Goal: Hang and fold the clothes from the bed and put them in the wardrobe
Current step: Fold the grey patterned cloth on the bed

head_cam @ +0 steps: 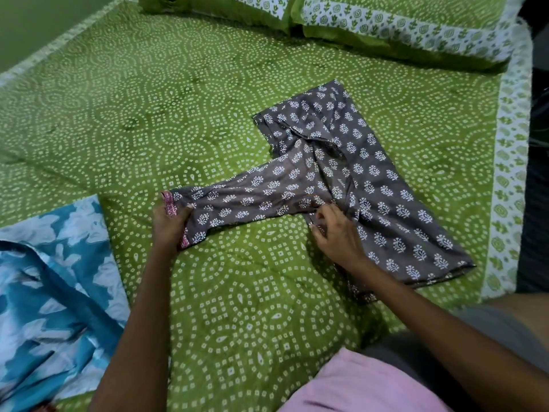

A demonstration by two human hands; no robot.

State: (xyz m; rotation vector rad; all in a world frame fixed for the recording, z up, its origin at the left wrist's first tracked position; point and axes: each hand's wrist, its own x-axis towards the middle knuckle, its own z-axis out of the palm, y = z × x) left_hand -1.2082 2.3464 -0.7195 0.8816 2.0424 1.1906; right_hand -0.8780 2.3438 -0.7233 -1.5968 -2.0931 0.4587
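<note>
Folding is under way on the grey printed garment [371,173], which lies on the green bed cover [208,114] with its body already doubled and one sleeve [237,200] stretched out toward the blue patterned garment [50,292]. The left hand [169,221] grips the sleeve's pink-trimmed cuff, fingers curled round the edge. The right hand [335,230] rests at the sleeve's root on the grey garment; its fingers appear to pinch the cloth there, though the view is too blurred for certainty.

Risks from this state:
- Swinging the cuff across without holding down the sleeve's root is likely to drag the doubled body out of line.
- Thin fabric may crease or bunch beneath the sleeve.
- The blue garment lies near the cuff end of the grey garment and could snag.
- The pillows [386,22], beyond the grey garment, pose no hazard.
</note>
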